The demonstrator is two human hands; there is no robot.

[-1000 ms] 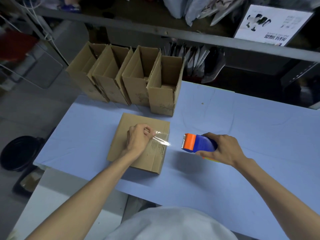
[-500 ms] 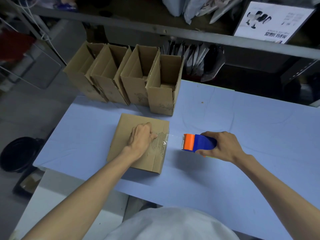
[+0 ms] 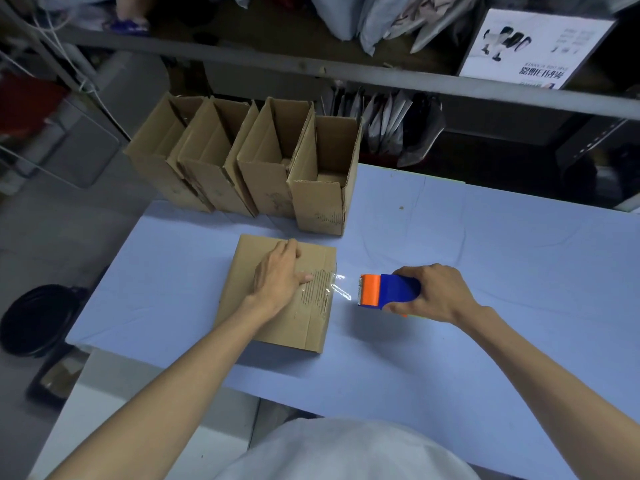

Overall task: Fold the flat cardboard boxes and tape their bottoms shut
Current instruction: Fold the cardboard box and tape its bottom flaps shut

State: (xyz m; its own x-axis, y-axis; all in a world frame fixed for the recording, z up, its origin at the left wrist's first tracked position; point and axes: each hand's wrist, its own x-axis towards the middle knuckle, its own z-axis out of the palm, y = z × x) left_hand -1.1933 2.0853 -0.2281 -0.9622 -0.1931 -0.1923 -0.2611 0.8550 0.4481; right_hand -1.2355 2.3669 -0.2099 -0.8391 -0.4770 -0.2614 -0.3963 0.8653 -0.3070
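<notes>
While the left hand [image 3: 280, 277] is lying flat, palm down and fingers spread, on the upturned bottom of the cardboard box [image 3: 277, 292], the right hand [image 3: 431, 292] is gripping a blue and orange tape dispenser [image 3: 388, 292] just off the box's right edge. That grip is wrapped tight around the blue body, orange end pointing at the box. A short strip of clear tape [image 3: 337, 289] is stretching from the dispenser to the box's right edge and running on over the printed flap up to the left thumb. The box is sitting near the left end of the light blue surface [image 3: 485, 271], its flaps folded shut. Behind it, four open boxes [image 3: 242, 168] are standing in a row at the far left corner of the surface, touching side by side, openings up. A dark round bin [image 3: 38, 320] is sitting on the floor to the left. A grey metal shelf rail [image 3: 311, 69] is running across the back, with grey bags and a white printed carton [image 3: 533, 46] on the shelf above it.
</notes>
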